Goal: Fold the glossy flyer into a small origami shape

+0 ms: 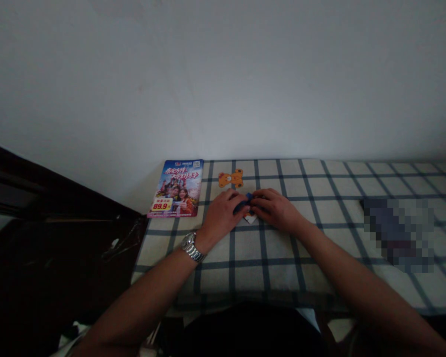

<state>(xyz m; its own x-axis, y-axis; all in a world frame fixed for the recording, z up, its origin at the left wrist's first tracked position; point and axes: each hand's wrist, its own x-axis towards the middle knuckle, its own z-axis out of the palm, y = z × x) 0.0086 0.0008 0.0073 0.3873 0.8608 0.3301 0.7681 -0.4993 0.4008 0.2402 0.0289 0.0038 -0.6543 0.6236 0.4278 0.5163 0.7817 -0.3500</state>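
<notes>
My left hand (pixel 223 214) and my right hand (pixel 275 209) meet at the middle of a checked tablecloth (pixel 319 238). Between them they pinch a small blue and white paper piece (pixel 247 208), which lies on the cloth and is mostly hidden by the fingers. Both hands have their fingers curled down on it. A silver wristwatch (pixel 192 246) sits on my left wrist. An orange bear-shaped cutout (pixel 231 178) lies just beyond my left hand, apart from it.
A colourful flyer (pixel 176 187) lies flat at the table's far left corner. A blurred dark object (pixel 397 229) rests on the cloth to the right. Dark wooden furniture (pixel 52 238) stands left of the table. A plain wall rises behind.
</notes>
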